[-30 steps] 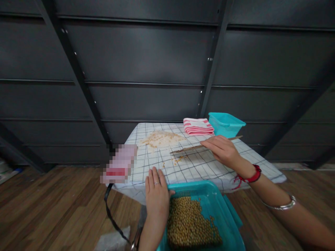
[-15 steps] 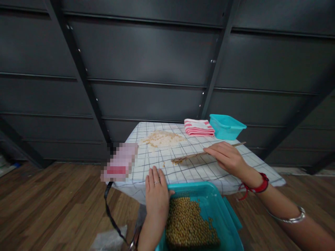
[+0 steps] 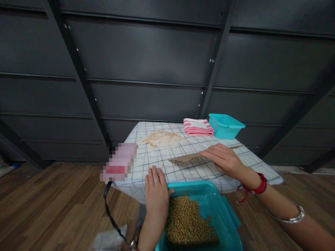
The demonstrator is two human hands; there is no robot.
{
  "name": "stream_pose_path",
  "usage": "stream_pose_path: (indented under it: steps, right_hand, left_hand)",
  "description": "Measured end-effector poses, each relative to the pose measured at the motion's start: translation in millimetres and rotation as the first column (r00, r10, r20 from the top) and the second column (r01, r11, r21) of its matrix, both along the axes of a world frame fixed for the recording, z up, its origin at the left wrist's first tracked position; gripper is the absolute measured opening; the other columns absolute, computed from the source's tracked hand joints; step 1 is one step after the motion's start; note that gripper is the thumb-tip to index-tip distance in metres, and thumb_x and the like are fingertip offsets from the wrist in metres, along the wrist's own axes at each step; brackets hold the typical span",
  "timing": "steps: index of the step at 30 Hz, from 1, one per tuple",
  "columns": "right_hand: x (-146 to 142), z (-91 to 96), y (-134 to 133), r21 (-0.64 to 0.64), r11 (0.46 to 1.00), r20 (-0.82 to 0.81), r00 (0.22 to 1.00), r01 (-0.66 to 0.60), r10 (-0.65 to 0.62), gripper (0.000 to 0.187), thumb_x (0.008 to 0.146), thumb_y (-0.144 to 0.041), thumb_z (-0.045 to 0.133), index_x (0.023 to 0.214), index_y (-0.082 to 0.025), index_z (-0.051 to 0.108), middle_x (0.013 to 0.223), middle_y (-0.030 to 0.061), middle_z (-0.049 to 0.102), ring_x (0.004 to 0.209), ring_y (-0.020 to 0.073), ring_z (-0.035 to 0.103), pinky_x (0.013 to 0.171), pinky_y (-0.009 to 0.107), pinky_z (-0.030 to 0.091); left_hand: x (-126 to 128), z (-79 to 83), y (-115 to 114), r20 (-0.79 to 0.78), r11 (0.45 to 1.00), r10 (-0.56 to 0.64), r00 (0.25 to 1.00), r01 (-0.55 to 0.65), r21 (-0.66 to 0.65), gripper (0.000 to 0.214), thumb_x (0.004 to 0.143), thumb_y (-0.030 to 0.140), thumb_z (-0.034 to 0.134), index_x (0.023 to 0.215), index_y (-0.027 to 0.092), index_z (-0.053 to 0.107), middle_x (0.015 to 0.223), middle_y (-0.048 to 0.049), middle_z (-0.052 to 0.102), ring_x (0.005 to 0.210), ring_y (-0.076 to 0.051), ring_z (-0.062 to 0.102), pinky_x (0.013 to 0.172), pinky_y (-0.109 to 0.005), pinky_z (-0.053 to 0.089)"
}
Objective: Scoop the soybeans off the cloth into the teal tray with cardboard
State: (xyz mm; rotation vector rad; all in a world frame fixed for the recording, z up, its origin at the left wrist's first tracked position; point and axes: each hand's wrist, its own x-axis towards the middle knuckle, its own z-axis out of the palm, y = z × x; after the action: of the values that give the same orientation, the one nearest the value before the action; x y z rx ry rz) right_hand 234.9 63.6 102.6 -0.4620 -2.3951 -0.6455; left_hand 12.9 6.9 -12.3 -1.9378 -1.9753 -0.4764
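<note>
My right hand [image 3: 222, 158] is closed around a thin brownish strip, apparently cardboard [image 3: 187, 158], held low over the checked tablecloth [image 3: 146, 158]. A few small yellowish beans [image 3: 173, 166] lie by the strip's left end. My left hand [image 3: 157, 190] rests with fingers stretched out flat on the cloth at the table's front edge. Its thumb lies at the rim of a teal plastic bin [image 3: 206, 186]. Inside that bin, dried soybeans [image 3: 187, 219] cover the left and middle of the floor.
A spread heap of pale grains [image 3: 163, 138] lies at the back of the table. Behind the strip are a folded pink-and-white towel [image 3: 198, 127] and a second teal bin [image 3: 226, 126]. A blurred pink object [image 3: 119, 162] with a black strap [image 3: 110, 209] is at the left edge.
The strip has tilted, showing more of its flat face, and its left end has shifted slightly left. My right hand has moved slightly left and down; my left hand stays in place.
</note>
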Motion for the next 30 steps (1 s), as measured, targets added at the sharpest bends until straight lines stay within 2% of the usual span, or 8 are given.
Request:
stream_pose_path:
  steps: [4,9,13,19,23,30]
  right_hand:
    - [2,7.3,-2,0.008,1.0,-0.021,1.0,0.009,-0.009,0.044,0.081,-0.003,0.036,0.119,-0.022,0.048,0.085,0.004,0.064,0.078,0.0145,0.056,0.067,0.03,0.046]
    - [8,16.9,21,0.036,0.987,-0.073,0.985,0.157,-0.154,0.042,0.08,-0.005,0.038,0.116,-0.021,0.053,0.089,0.0062,0.065,0.083,0.0173,0.058,0.071,0.033,0.048]
    - [8,30.6,52,-0.053,0.964,-0.014,0.965,0.26,-0.262,0.03,0.083,-0.012,0.041,0.105,-0.019,0.059,0.086,0.0063,0.066,0.079,0.0174,0.06,0.068,0.032,0.049]
    - [-10,45.1,81,-0.145,0.955,0.085,0.965,0.257,-0.247,0.027,0.083,-0.012,0.041,0.1,-0.017,0.061,0.098,0.0079,0.066,0.087,0.0175,0.06,0.072,0.032,0.047]
    - [-18,37.6,76,-0.155,0.958,0.112,0.968,0.239,-0.223,0.03,0.08,-0.008,0.04,0.101,-0.018,0.06,0.092,0.0057,0.066,0.084,0.0157,0.059,0.074,0.03,0.046]
    - [-14,18.1,31,-0.046,0.988,0.15,0.979,0.147,-0.139,0.032,0.08,-0.004,0.036,0.102,-0.015,0.057,0.087,0.0059,0.064,0.082,0.0144,0.057,0.073,0.029,0.046]
  left_hand:
    - [-1,0.7,0,-0.015,1.0,-0.006,1.0,0.006,-0.011,0.052,0.073,0.027,0.053,0.12,0.005,0.049,0.129,-0.0246,0.046,0.12,-0.033,0.043,0.097,-0.049,0.038]
    - [0,2.8,-1,-0.066,1.0,0.011,0.998,-0.012,-0.022,0.054,0.072,0.031,0.055,0.119,0.005,0.051,0.127,-0.0238,0.049,0.118,-0.032,0.045,0.096,-0.046,0.04]
    - [3,5.6,-1,-0.098,0.999,0.044,0.994,-0.044,-0.003,0.055,0.069,0.032,0.06,0.117,0.005,0.053,0.126,-0.0226,0.05,0.117,-0.032,0.047,0.095,-0.045,0.041]
    - [4,9.2,-1,0.002,0.998,0.025,1.0,-0.025,-0.052,0.058,0.068,0.029,0.063,0.119,0.003,0.05,0.129,-0.025,0.047,0.12,-0.033,0.043,0.098,-0.047,0.038]
    - [3,11.2,-2,0.002,0.998,0.021,1.0,-0.021,-0.055,0.061,0.065,0.03,0.066,0.118,0.003,0.051,0.127,-0.0251,0.048,0.118,-0.033,0.045,0.097,-0.045,0.04]
    - [3,11.2,-2,-0.041,0.999,0.019,0.999,-0.021,-0.037,0.059,0.067,0.032,0.064,0.117,0.004,0.052,0.127,-0.0238,0.049,0.118,-0.033,0.046,0.096,-0.046,0.04]
